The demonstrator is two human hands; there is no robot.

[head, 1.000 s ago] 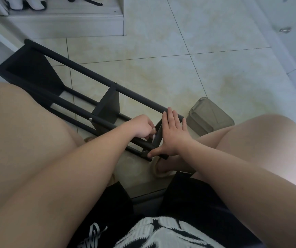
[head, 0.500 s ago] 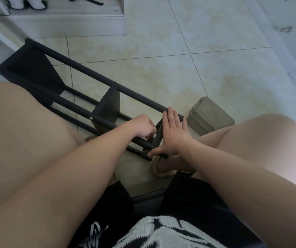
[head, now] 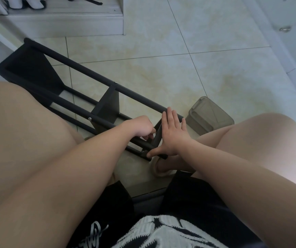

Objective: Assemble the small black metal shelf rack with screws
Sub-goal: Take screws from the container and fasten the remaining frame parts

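The black metal shelf rack point(head: 83, 72) lies on its side on the tiled floor, running from the upper left down to between my knees. Screw heads show on its bars, one at the middle panel point(head: 89, 119). My right hand point(head: 173, 133) lies flat with straight fingers against the near end panel, thumb stretched to the lower bar's end. My left hand point(head: 140, 127) is curled at the inner side of that end panel, fingertips pinching something small that I cannot make out.
A translucent grey plastic box point(head: 209, 116) sits on the floor right of the rack's near end. A white cabinet base point(head: 63, 24) stands at the top left. My bare knees flank the rack, and a sandalled foot point(head: 161, 169) rests under the rack's end.
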